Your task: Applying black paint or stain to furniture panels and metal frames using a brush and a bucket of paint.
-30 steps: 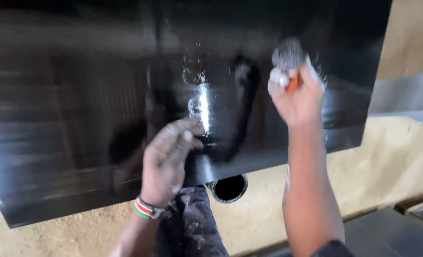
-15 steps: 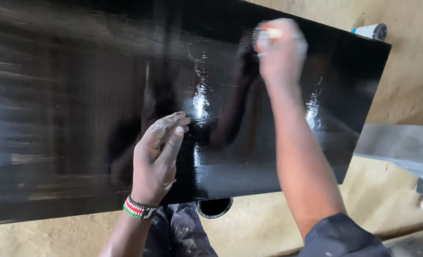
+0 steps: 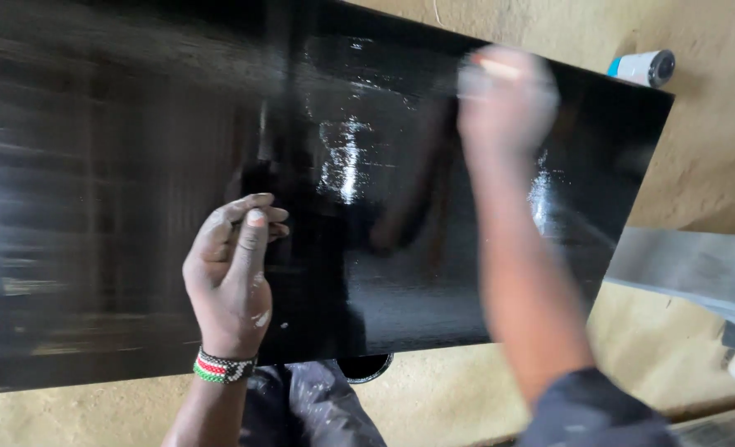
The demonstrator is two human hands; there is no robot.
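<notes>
A large glossy black board [image 3: 136, 207] fills most of the head view, its wet surface shining near the middle. My left hand [image 3: 231, 273], with a beaded band at the wrist, rests on the board near its front edge, fingers loosely curled together and holding nothing. My right hand [image 3: 506, 99] is blurred with motion over the far right part of the board. It grips a small applicator [image 3: 493, 66] with an orange handle; its working end is hidden by the hand.
A round black tin [image 3: 366, 367] peeks out under the board's front edge, beside my paint-spattered trouser leg [image 3: 318, 406]. A white and blue cylinder [image 3: 642, 66] lies beyond the far right corner. Grey boards [image 3: 698, 265] lie at the right on the sandy floor [image 3: 698, 149].
My right hand has swept with the applicator from the board's right middle up to its far edge. My left hand has slid left and curled its fingers in.
</notes>
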